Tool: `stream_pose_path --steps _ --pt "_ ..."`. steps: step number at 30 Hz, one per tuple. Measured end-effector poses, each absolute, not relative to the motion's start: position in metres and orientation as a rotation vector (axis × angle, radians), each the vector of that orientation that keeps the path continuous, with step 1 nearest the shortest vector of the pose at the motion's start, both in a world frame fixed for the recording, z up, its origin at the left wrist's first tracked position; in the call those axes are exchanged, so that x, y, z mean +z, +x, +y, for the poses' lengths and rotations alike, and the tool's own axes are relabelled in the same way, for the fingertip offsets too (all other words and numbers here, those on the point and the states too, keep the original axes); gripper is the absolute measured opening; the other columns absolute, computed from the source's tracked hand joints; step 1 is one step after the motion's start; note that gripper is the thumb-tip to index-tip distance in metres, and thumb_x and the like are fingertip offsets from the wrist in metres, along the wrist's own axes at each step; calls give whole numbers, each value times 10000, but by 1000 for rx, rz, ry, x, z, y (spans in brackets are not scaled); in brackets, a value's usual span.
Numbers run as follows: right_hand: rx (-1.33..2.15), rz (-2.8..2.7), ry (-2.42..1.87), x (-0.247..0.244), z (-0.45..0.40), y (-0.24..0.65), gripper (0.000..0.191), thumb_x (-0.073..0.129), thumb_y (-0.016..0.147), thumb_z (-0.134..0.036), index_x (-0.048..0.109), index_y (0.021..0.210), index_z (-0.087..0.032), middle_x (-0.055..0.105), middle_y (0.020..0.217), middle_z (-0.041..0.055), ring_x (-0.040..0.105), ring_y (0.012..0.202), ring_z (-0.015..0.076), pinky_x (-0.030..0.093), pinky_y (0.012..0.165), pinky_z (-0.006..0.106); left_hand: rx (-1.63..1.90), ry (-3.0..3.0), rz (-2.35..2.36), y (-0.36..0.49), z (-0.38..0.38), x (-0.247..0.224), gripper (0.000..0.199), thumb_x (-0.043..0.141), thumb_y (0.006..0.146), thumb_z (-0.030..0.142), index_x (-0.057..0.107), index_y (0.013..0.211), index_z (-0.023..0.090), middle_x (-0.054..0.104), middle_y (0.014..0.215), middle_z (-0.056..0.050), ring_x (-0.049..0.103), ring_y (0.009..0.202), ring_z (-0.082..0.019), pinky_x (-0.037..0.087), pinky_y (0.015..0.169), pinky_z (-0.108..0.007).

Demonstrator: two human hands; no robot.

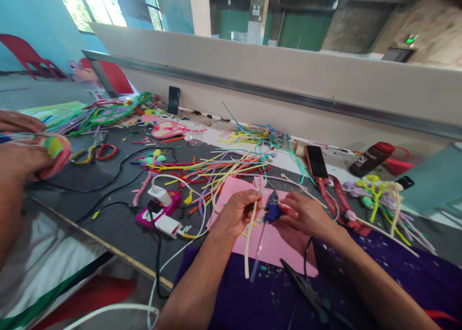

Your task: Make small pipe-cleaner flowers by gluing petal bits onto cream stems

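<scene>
My left hand (pixel 240 209) is closed in a pinch on a pipe-cleaner flower, whose pale pink fuzzy head (pixel 259 183) rises above the fingers. Its cream stem (pixel 247 253) hangs down below them. Just to the right, my right hand (pixel 303 213) is closed on a blue glue gun (pixel 273 210), with part of its body hidden by the fingers. A clear glue stick (pixel 260 246) slants down from the gun. Under both hands lies a pink sheet (pixel 249 246), and dark-handled pliers (pixel 305 286) rest at its lower edge.
Loose pipe cleaners (pixel 220 169) cover the table's middle. A purple power strip (pixel 159 209) with plugs and cables sits left. Pliers (pixel 106 151), a phone (pixel 316 161), a bottle (pixel 371 159) and fuzzy flowers (pixel 377 195) lie around. A co-worker's hands (pixel 21 154) work at far left.
</scene>
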State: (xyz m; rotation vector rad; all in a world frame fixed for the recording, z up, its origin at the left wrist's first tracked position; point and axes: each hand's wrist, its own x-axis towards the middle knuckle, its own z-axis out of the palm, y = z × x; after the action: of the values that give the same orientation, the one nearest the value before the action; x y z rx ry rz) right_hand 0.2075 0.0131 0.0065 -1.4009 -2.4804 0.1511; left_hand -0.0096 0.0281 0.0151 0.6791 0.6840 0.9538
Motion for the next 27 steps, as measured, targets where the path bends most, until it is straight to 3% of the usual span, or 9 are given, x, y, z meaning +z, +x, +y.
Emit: stream_pose_path --steps 6,14,21,27 --pt "471 -1996 -1027 29 -4 196 142 567 837 -261 609 955 -196 643 853 40 589 719 141 458 587 251 802 777 708 5 21 13 191 671 659 265 577 576 121 538 457 15 329 299 -12 147 299 -161" --pt "408 -2011 -962 27 -5 190 65 554 838 -194 618 843 -183 644 759 29 598 721 142 468 659 273 750 809 709 14 16 12 195 691 638 246 570 548 121 538 437 9 321 285 -8 151 290 -163" --pt "351 -2068 -898 25 -2 190 84 545 834 -148 607 877 -186 637 761 36 596 711 142 466 653 271 743 841 715 14 18 12 212 683 634 253 560 534 112 527 416 15 325 281 -8 158 299 -163" --pt "305 -2114 -915 46 1 211 94 531 835 -124 604 855 -180 615 768 38 574 713 138 451 631 271 692 954 833 12 20 9 196 636 686 302 639 646 110 540 405 16 285 255 -15 109 306 -184"
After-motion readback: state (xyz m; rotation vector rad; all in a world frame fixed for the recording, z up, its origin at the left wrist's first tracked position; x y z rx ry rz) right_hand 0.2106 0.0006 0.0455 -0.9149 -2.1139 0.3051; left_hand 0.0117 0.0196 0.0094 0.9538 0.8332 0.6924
